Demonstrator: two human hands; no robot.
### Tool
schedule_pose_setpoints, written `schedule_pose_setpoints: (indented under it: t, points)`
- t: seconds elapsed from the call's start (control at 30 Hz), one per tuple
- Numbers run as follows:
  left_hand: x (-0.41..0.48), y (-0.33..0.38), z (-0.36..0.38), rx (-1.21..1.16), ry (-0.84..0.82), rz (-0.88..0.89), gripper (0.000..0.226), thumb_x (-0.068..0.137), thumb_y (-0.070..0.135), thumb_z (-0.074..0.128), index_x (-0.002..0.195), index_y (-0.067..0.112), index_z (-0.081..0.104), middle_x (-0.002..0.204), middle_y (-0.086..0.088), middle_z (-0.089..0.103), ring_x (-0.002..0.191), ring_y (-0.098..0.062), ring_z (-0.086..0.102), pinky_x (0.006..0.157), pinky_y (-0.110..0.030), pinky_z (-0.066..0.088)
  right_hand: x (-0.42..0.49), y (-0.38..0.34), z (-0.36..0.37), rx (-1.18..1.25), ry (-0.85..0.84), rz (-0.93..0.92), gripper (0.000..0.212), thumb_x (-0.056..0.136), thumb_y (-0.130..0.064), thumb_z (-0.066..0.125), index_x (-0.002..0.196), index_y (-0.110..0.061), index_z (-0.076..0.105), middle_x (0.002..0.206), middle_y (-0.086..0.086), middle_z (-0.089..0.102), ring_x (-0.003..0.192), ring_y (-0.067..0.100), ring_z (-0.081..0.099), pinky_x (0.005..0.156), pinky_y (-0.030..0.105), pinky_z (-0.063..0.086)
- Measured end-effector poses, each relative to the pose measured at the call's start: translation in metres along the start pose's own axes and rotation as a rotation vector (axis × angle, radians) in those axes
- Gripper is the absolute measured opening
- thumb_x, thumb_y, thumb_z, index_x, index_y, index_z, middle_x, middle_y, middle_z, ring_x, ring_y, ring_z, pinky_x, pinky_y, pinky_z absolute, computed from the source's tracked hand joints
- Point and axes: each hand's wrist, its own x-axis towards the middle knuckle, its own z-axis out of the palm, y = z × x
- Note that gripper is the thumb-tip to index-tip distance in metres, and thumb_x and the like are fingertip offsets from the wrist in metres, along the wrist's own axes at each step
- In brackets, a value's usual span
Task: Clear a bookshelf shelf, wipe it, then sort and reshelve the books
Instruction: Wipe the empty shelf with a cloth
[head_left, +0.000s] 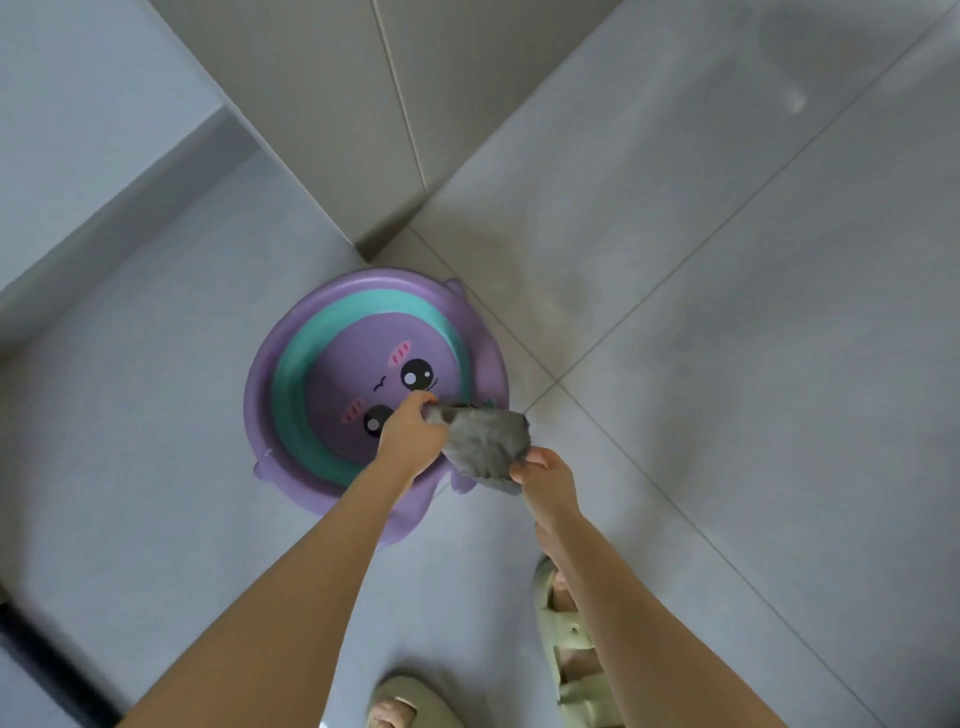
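Floor tiles (727, 364); cloth (488, 441) between both grips (410, 436) (545, 475)

A single wide-angle camera, worn on the person's head, gives the only view. It faces forward and steeply down, almost straight onto the tiled floor (727, 364). The person's own sandals (566, 639) show at 6 o'clock by the lower edge, so the camera sits above the feet. Both forearms (291, 597) enter close to the lens at 7 and 5 o'clock and narrow toward the middle. There the left hand (410, 441) and right hand (548, 478) grip a cloth (485, 441). A basin (270, 374) on the floor lies at 10 o'clock from the hands, farther from the lens. A cabinet (467, 78) fills 12 o'clock.
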Motion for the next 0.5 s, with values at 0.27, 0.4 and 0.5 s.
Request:
schedule_pose_setpoints:
  t: [0.27,0.4,0.5]
  points:
    - [-0.026,0.002,-0.030,-0.171,0.096,-0.205,0.054,0.087,0.008,0.056,0.137,0.014,0.039,0.115,-0.012,0.055,0.098,-0.030,0.056,0.088,-0.039,0.051,-0.026,-0.016,-0.003,-0.358,0.108,-0.006,0.037,0.095,-0.019,0.052,0.130,-0.014,0.045,0.115,0.005,0.056,0.114,0.027,0.056,0.095,0.034,0.041]
    - [-0.080,0.020,-0.065,-0.211,0.148,-0.239,0.027,0.087,0.006,0.054,0.114,0.007,0.058,0.109,-0.015,0.061,0.101,-0.037,0.057,0.093,-0.044,0.050,-0.088,-0.053,-0.019,-0.414,0.142,-0.081,0.021,0.091,-0.015,0.049,0.105,-0.009,0.064,0.094,0.001,0.060,0.092,0.023,0.058,0.081,0.030,0.044]
    - [-0.142,0.041,-0.095,-0.277,0.108,-0.219,0.014,0.088,0.001,0.050,0.080,0.012,0.056,0.082,-0.010,0.053,0.082,-0.029,0.047,0.080,-0.041,0.046,-0.155,-0.087,-0.031,-0.283,0.074,-0.058,0.017,0.090,-0.014,0.051,0.080,-0.010,0.065,0.080,0.010,0.066,0.072,0.027,0.062,0.067,0.034,0.050]
